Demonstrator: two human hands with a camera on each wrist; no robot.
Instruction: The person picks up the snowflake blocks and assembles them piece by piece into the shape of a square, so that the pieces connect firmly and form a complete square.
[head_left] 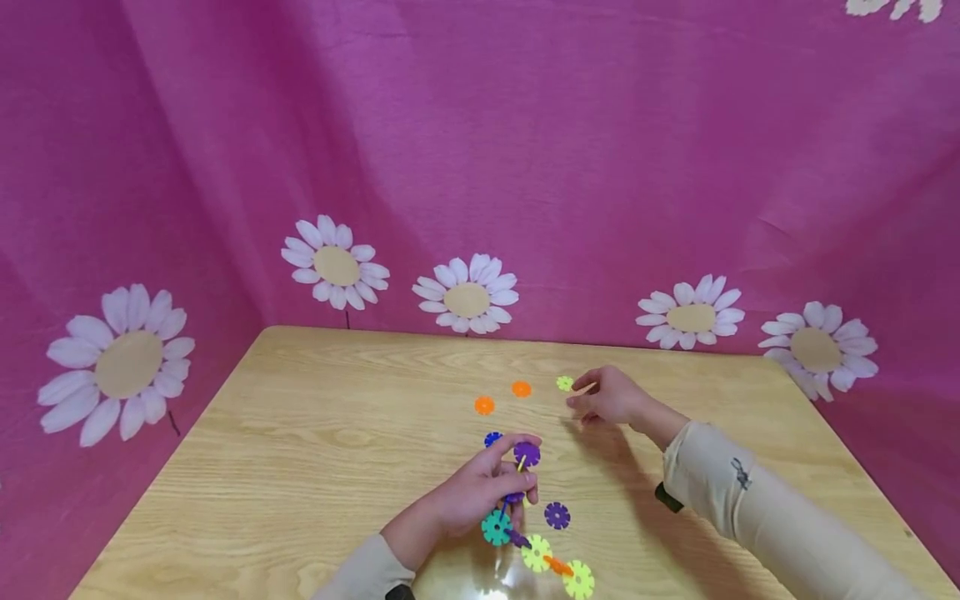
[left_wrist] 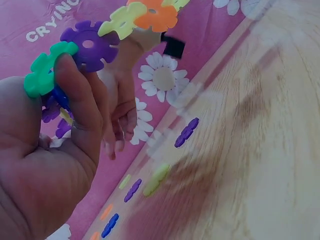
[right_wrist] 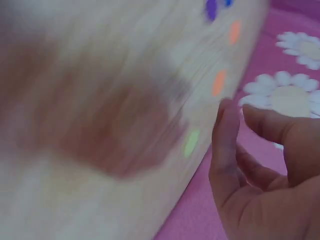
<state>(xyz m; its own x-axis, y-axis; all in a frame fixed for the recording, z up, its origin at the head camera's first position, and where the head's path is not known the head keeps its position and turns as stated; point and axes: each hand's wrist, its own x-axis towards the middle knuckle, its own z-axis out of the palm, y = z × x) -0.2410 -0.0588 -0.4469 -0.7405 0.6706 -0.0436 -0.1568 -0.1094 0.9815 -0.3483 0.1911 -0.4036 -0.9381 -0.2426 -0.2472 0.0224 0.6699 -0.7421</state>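
Note:
A chain of interlocking plastic flower-shaped discs hangs from my left hand, which pinches it between thumb and fingers. It includes a teal disc, yellow discs, an orange one and purple ones. The left wrist view shows the green disc against the fingers, beside a purple disc. My right hand is over the far part of the table, holding nothing, thumb and index finger slightly apart. Just left of its fingertips lies a small yellow-green disc, also seen below the hand's fingers as a yellow-green piece.
Two orange discs lie left of the yellow-green one on the wooden table. A blue disc is partly behind the left hand; a purple disc lies right of it. Pink cloth with daisies stands behind the table.

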